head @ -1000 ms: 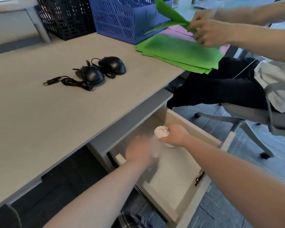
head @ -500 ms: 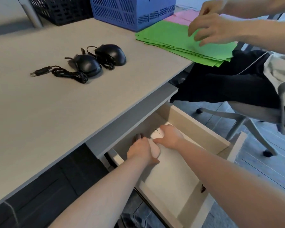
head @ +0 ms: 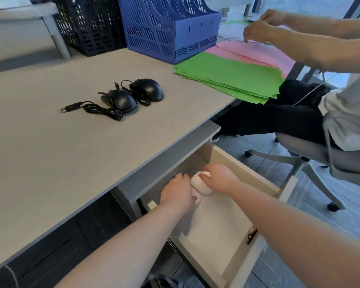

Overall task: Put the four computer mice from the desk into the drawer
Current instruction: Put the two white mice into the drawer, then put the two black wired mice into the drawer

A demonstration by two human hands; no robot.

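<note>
White mouse point(head: 202, 185) in drawer point(head: 243, 169), right hand point(head: 218, 177) fingers grasping it, left hand point(head: 178, 193) grip unclear

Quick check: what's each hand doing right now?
Left hand: in the drawer, grip cannot be told.
Right hand: closed on a white mouse.

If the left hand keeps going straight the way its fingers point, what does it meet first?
Probably the shadowed back of the drawer under the desk. The left hand points up and inward there; nothing shows ahead of its fingertips, though depth is unclear.
</note>
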